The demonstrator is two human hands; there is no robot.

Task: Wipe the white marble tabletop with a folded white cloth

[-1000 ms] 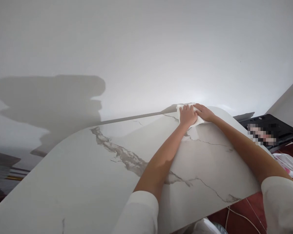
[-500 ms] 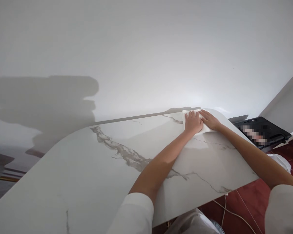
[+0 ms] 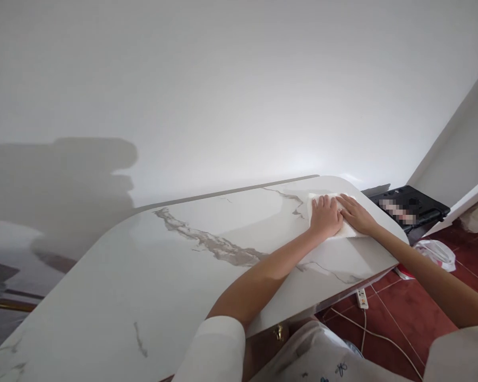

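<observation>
A white cloth (image 3: 348, 229) lies flat on the white marble table (image 3: 183, 265) near its far right corner. My left hand (image 3: 325, 216) rests on the cloth's left part with fingers stretched flat and pressed down. My right hand (image 3: 354, 212) lies beside it on the cloth's right part, fingers also flat. Both arms reach across the tabletop in white sleeves pushed up above the elbow. Most of the cloth is hidden under the two hands.
A white wall runs right behind the table's far edge. A black device (image 3: 410, 204) sits past the table's right end. On the red floor lie a white power strip (image 3: 361, 298) with cables and a plastic bag (image 3: 434, 253).
Both hands slid the cloth back toward me and a little right, away from the far edge by the wall. The view has swung left, showing more floor.
</observation>
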